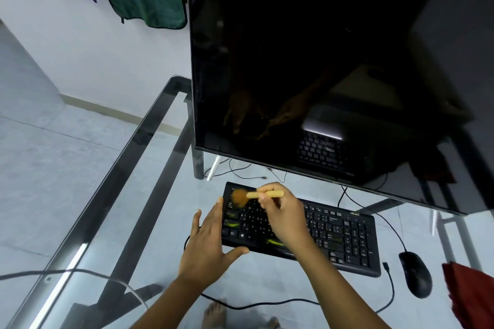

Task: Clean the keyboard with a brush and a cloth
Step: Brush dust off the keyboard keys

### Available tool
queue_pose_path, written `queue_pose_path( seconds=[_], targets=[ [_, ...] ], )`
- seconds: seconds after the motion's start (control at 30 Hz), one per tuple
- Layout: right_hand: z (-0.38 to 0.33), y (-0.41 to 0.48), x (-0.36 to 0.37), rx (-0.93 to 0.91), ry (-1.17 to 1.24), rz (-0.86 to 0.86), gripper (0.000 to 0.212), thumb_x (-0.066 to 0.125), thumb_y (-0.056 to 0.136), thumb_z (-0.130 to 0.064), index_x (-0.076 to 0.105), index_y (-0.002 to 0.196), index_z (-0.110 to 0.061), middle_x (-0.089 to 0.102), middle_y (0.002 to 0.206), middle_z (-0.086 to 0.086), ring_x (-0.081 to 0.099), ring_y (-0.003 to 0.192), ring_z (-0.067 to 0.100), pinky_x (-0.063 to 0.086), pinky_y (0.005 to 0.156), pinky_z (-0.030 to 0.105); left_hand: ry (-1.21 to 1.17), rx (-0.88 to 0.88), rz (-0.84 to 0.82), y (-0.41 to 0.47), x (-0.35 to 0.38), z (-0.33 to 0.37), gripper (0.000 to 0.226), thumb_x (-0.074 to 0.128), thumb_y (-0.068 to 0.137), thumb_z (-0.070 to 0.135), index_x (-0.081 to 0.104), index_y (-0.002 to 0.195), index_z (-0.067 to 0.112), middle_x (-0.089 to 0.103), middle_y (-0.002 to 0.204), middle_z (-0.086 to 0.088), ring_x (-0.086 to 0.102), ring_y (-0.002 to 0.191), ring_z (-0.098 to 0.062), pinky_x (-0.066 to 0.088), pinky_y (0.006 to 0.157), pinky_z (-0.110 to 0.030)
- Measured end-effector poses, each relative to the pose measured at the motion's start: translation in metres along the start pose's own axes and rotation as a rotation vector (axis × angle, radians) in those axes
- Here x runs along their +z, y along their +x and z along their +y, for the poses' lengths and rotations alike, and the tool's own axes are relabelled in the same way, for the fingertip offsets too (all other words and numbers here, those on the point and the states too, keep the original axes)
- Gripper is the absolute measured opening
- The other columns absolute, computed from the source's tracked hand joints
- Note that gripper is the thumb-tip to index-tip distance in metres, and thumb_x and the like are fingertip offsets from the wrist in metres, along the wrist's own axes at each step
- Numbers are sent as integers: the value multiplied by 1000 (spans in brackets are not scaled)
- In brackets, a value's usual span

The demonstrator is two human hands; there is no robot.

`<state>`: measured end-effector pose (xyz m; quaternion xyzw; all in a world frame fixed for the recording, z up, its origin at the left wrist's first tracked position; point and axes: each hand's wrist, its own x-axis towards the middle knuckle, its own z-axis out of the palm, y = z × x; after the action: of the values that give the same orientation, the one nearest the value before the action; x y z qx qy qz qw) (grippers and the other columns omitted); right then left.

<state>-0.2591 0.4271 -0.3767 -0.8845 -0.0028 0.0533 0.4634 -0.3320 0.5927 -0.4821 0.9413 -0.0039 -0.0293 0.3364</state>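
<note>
A black keyboard lies on the glass table in front of the monitor. My right hand holds a small brush with a pale wooden handle. Its orange-brown bristles, blurred, rest on the keys at the keyboard's far left corner. My left hand is spread against the keyboard's left end, thumb along the front edge, fingers up the side. A red cloth lies at the table's right edge, apart from both hands.
A large dark monitor stands just behind the keyboard. A black mouse sits right of the keyboard, its cable looping across the glass table. Another cable crosses the front left. Bare feet show through the glass below.
</note>
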Motion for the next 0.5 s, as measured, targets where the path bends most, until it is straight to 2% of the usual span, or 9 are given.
queue_pose_path(
  seconds=[0.07,0.1,0.13,0.2,0.27,0.33,0.37,0.43,0.5],
  targets=[
    [3,2,-9,-19,30,140,17,62,96,-16,65,89,-31,72,87,-4,69,80,9,55,73,21,-12,32,21,0,-2,3,112,49,72,84,-10,152,29,14,159,13,14,146,-10,3,120,-38],
    [3,1,-11,13,108,117,13,61,96,-15,67,91,-26,73,86,-2,71,79,9,56,75,21,-17,41,31,0,-3,4,112,49,73,83,-9,152,29,15,159,13,11,146,-7,4,120,-38],
    [1,0,-13,74,160,18,11,60,97,-15,67,92,-21,74,85,1,73,78,11,59,77,24,-19,34,32,-1,-4,5,111,50,73,82,-8,152,30,15,158,13,9,146,-6,8,120,-40],
    [3,-4,-13,119,124,-120,15,60,97,-15,67,91,-26,74,85,1,73,78,13,61,78,32,-20,6,29,-2,-7,7,112,50,71,83,-7,152,30,16,158,13,3,147,-9,17,118,-44],
    [8,-5,-17,65,32,8,26,61,96,-16,64,86,-39,74,83,-3,72,76,11,60,74,31,-18,31,35,-2,-10,11,110,52,73,80,-4,152,29,15,157,14,-8,143,6,17,117,-46],
    [11,-8,-26,25,61,143,27,61,96,-15,64,87,-40,74,84,-3,72,77,12,58,71,26,-28,50,44,-2,-13,15,108,55,74,76,-1,152,26,15,155,14,-17,135,17,15,117,-46],
    [12,-10,-29,58,150,128,21,61,96,-14,66,89,-33,74,84,0,72,78,14,59,72,25,-31,45,45,-2,-15,17,108,55,74,76,0,152,25,16,154,14,-20,133,18,14,116,-46],
    [14,-17,-31,153,231,-85,14,59,97,-12,68,93,-21,74,83,2,72,77,15,60,73,27,-17,32,36,-3,-16,17,109,53,73,78,-1,152,26,15,155,14,-23,132,19,14,116,-43],
    [20,-23,-34,154,125,-154,15,59,97,-13,68,92,-25,73,81,0,72,74,10,60,71,28,-5,34,32,-3,-16,18,109,53,73,78,1,152,23,16,156,12,-23,131,19,12,117,-42]
  ],
)
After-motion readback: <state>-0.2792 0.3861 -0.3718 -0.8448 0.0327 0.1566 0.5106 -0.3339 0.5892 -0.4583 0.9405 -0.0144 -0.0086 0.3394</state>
